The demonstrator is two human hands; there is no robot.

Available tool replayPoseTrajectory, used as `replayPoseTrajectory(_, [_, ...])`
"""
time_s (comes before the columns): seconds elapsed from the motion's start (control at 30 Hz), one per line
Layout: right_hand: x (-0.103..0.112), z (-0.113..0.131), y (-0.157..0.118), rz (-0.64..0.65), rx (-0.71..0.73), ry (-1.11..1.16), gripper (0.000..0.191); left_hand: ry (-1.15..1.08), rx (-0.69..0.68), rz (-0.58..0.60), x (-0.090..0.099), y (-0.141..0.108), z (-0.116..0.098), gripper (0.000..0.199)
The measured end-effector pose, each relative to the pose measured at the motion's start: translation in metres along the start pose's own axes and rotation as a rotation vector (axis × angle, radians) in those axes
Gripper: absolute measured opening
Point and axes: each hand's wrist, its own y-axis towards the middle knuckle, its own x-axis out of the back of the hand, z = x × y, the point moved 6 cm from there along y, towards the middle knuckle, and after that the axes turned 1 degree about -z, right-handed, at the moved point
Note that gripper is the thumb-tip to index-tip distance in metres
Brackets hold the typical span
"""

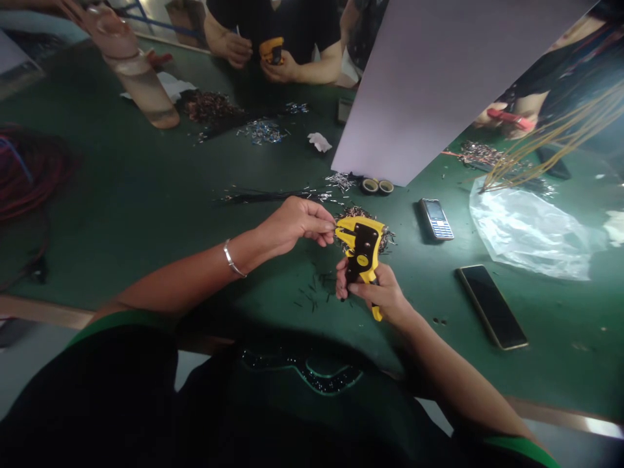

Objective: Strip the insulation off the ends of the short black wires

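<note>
Head view: the right hand (375, 292) firmly grips a yellow wire stripper (361, 250) at lower centre of the frame; the left hand (297, 227) pinches at its end, whatever it holds too thin to see, above the green desk (146, 195).

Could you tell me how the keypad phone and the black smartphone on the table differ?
The keypad phone is smaller than the smartphone. The keypad phone shows silver keys, the smartphone one dark glass face. Both lie flat, face up, on the green table.

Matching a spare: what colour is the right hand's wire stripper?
The wire stripper is yellow and black, clearest in the head view.
</note>
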Motion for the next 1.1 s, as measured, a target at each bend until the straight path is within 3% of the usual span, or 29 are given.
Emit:
replayPoseTrajectory(0.47, [-0.001,-0.008,0.000,-0.055,-0.026,0.061,0.023,-0.004,0.032,0.045,0.004,0.006,0.007,0.005])
replayPoseTrajectory(0.9, [0.002,-0.020,0.001,-0.104,-0.004,-0.052,0.020,0.015,0.059,0.237,0.012,0.019,0.021,0.018])
replayPoseTrajectory(1.1, [0.002,-0.023,0.003,-0.108,-0.001,-0.033,0.020,0.033,0.065,0.243,0.016,0.023,0.025,0.019])
